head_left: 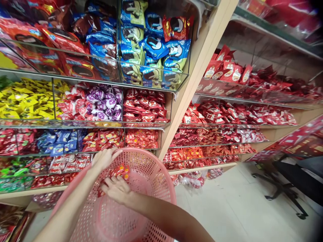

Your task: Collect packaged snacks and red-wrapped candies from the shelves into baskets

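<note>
A pink perforated plastic basket (pixel 161 174) sits in front of the shelves, low in the view. My left hand (pixel 104 159) grips its far left rim, thumb lying along the inner side. Down inside the basket is my right hand (pixel 117 190), fingers apart and slightly blurred, over a few small red and orange candy packets (pixel 123 170). The packets lie against the far left wall and partly under my fingers. The rest of the basket's floor shows bare pink plastic.
Shelves with clear dividers hold yellow-wrapped candies (pixel 25 99), purple-and-white candies (pixel 106 101), blue snack packs (pixel 153 47) and red packets (pixel 224 112). A wooden upright (pixel 194 74) separates two shelf units. A black wheeled chair (pixel 300 181) stands right on the tiled floor (pixel 222 208).
</note>
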Tool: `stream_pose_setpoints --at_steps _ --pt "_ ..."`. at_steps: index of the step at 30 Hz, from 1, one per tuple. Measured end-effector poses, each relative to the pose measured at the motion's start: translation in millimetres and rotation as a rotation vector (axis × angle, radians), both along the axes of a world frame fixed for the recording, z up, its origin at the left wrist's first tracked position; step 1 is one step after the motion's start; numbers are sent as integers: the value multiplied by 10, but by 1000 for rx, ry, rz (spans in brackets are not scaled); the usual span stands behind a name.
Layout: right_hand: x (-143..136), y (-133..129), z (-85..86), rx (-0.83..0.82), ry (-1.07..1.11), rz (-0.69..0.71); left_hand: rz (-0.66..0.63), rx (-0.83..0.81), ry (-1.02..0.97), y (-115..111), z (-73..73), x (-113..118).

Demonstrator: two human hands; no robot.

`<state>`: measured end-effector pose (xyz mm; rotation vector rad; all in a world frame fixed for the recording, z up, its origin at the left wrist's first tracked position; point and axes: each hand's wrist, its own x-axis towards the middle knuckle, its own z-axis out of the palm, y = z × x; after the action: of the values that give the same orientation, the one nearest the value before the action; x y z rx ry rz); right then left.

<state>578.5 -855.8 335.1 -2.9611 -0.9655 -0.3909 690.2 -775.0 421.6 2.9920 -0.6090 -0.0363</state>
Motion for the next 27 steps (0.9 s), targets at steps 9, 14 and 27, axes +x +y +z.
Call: stream_pose_setpoints --at_steps 9,14,27 --pt "-46 28 -77 65 -20 -35 31 -19 25 -17 32 3" --pt "-80 -53 -35 76 -18 -59 15 -20 27 -17 49 -6" --pt "-54 -404 85 65 155 -98 25 10 24 -13 28 1"
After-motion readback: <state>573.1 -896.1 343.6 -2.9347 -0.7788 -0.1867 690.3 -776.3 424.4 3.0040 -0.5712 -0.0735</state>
